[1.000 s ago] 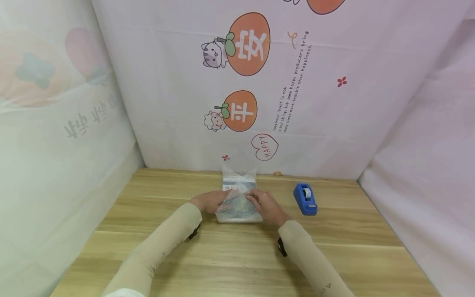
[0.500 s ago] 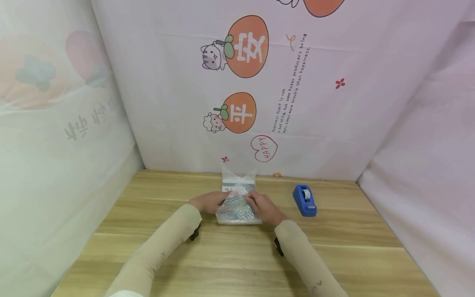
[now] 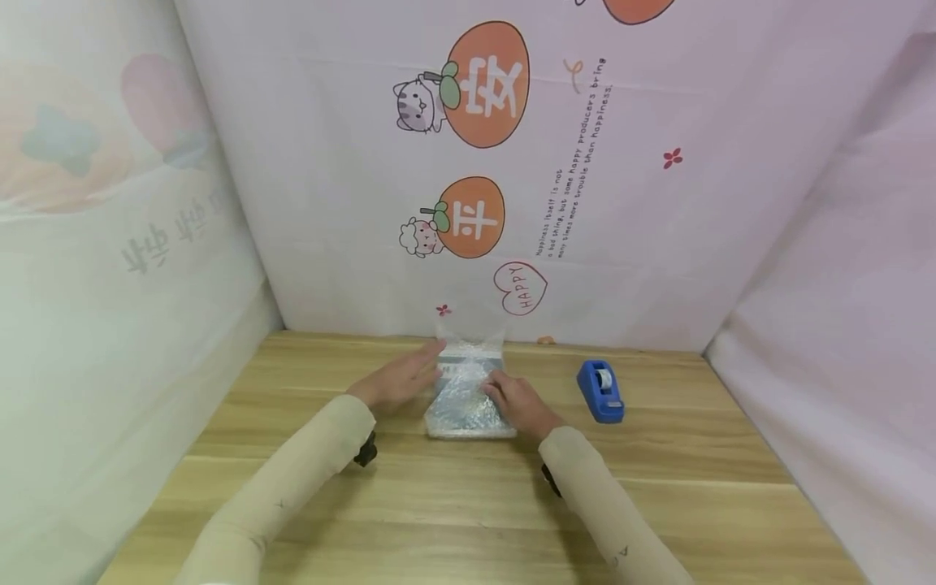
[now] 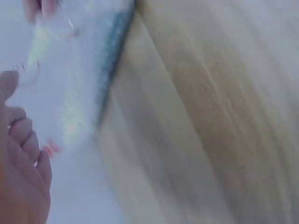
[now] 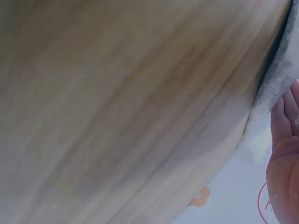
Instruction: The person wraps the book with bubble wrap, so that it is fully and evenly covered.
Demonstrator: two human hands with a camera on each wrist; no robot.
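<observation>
A flat, book-like item with a blue-grey and white cover lies wrapped in clear bubble wrap (image 3: 468, 406) at the middle of the table's far half. Its far end of wrap stands loose toward the backdrop. My left hand (image 3: 398, 380) is beside the package's left far side, fingers extended; the left wrist view shows this hand (image 4: 25, 163) at the lower left, apart from the other. On the package's right side, my right hand (image 3: 517, 404) holds the folded wrap with thumb and fingers close together. In the right wrist view the palm (image 5: 285, 172) shows beside the wrapped edge.
A blue tape dispenser (image 3: 601, 392) with a roll of tape stands to the right of the package. Behind the wooden table (image 3: 439, 504) hangs a white printed cloth (image 3: 351, 203), with further cloth at both sides.
My left hand has let go of the package's left side and moved left and away from me, its fingers straightening. The right hand stays on the wrap, its thumb now closer to the fingers.
</observation>
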